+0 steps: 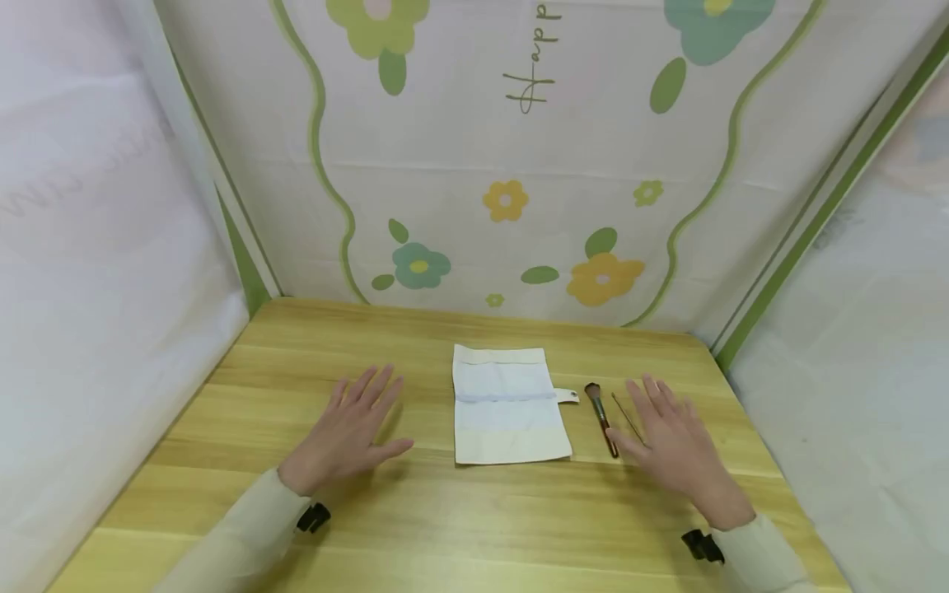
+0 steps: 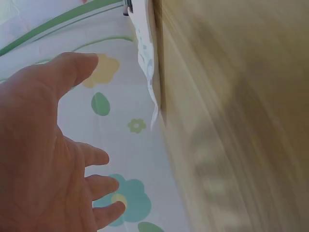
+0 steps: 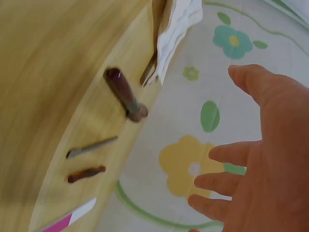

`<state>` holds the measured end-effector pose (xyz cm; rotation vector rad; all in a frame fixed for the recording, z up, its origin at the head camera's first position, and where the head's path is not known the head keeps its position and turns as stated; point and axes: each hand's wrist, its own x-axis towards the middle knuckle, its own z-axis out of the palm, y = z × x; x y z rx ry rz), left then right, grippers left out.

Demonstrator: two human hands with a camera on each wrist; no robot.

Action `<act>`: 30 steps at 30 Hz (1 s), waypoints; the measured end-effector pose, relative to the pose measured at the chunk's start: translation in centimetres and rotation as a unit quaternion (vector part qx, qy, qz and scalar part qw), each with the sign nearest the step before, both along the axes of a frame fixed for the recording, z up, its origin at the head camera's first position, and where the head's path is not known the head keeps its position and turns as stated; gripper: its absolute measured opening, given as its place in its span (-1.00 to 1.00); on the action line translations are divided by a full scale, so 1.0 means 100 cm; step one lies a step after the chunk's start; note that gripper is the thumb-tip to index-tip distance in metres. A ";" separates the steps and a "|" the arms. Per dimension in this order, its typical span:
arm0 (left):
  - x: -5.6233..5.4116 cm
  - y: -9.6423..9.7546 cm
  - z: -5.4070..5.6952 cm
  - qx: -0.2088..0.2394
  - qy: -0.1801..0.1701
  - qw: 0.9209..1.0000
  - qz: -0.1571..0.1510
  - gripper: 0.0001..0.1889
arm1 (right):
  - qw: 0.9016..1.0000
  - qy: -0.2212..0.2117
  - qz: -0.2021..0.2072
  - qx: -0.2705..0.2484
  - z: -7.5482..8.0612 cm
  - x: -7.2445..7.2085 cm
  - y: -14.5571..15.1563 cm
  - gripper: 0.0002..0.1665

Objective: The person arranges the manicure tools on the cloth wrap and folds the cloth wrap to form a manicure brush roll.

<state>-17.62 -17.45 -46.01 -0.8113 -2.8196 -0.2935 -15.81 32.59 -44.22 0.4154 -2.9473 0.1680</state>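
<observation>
A white fabric roll-up case (image 1: 511, 445) lies unfolded on the table, its short snap strap (image 1: 567, 396) pointing right. Beside the strap is a makeup brush (image 1: 601, 424) with a brown head and dark handle. Just right of it lies a thin stick-like tool (image 1: 626, 415), partly covered by the right hand in the head view. My left hand (image 1: 348, 436) is spread left of the case, holding nothing. My right hand (image 1: 676, 453) is also spread and holds nothing, its thumb overlapping the brush handle in the head view.
In the right wrist view, a short brown-handled item (image 3: 87, 174) and a white-and-pink flat item (image 3: 72, 216) lie beyond the thin tool. A floral cloth wall (image 1: 445, 165) stands at the table's back edge, with white cloth sides (image 1: 96, 272) left and right.
</observation>
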 end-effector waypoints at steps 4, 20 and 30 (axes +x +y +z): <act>-0.008 0.003 0.003 -0.009 0.001 1.000 -0.006 -0.06 | 1.000 0.014 0.006 -0.006 0.006 -0.008 0.018 0.01; -0.060 0.033 -0.004 0.088 -0.104 0.989 -0.066 -0.33 | 0.981 -0.145 -0.055 -0.117 -0.006 -0.065 0.117 -0.18; -0.094 0.079 -0.018 0.112 -0.149 0.974 -0.128 -0.55 | 0.970 -0.197 -0.083 -0.118 -0.020 -0.095 0.134 -0.35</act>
